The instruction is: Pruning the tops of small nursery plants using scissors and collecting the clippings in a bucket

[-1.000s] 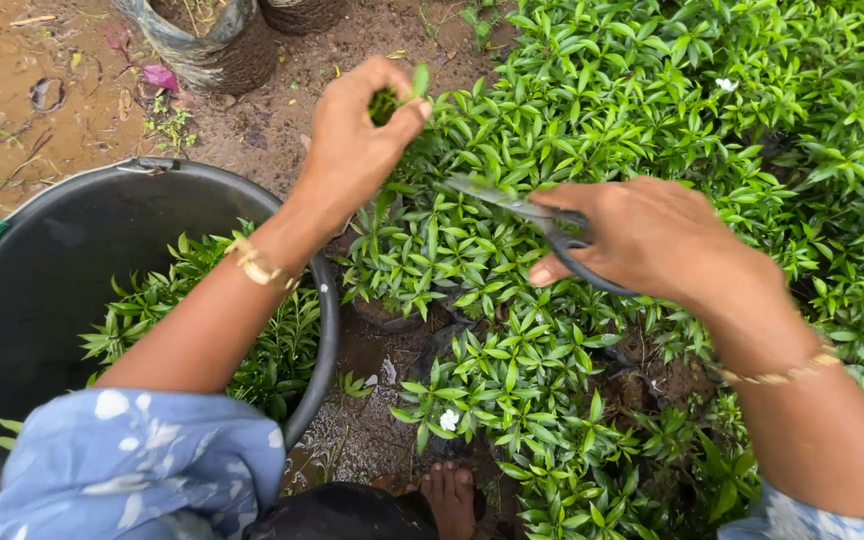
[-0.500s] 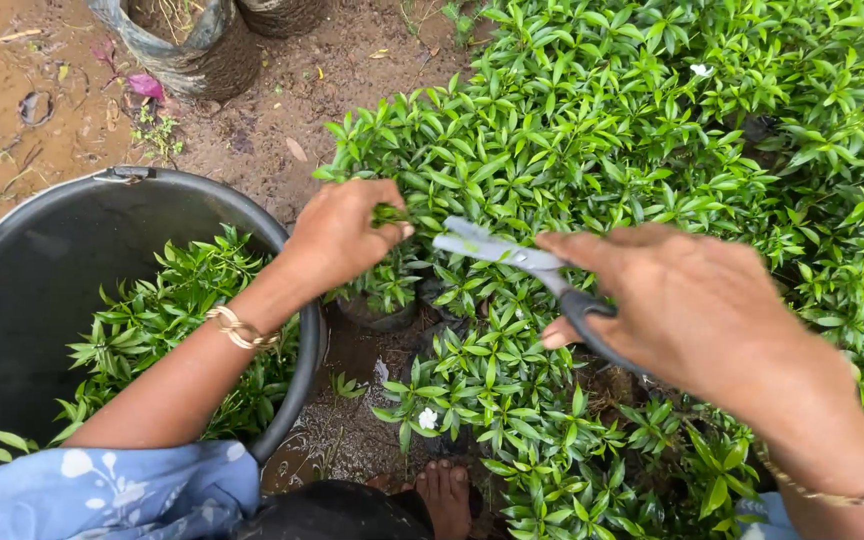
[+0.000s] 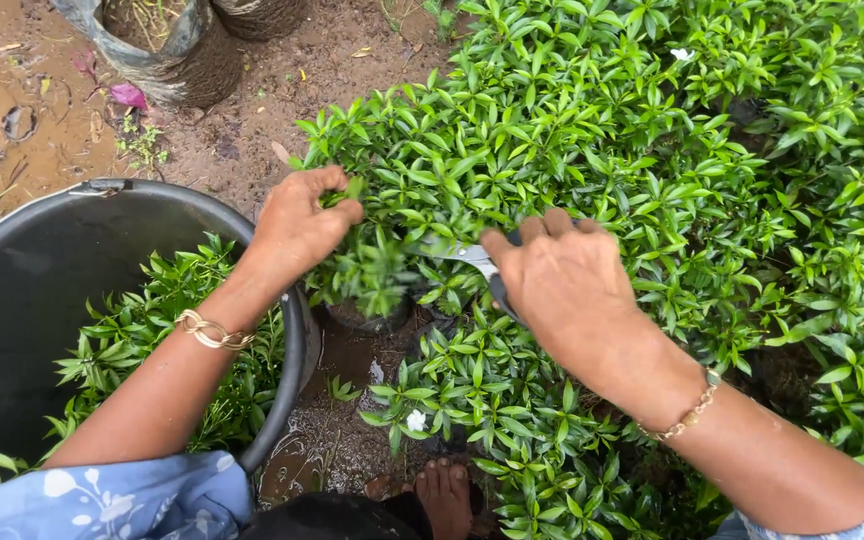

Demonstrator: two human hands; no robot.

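The left hand [image 3: 297,225] pinches a leafy shoot [image 3: 344,196]; the right hand [image 3: 562,275] grips scissors [image 3: 472,258] just beside it (blades partly hidden). Cut cleanly below the pinch; the bucket [image 3: 287,340] of cuttings [image 3: 142,330] sits beneath the left wrist

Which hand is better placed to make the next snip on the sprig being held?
Probably the right hand: it holds the scissors, blades among the leaves beside the left hand, which pinches a sprig.
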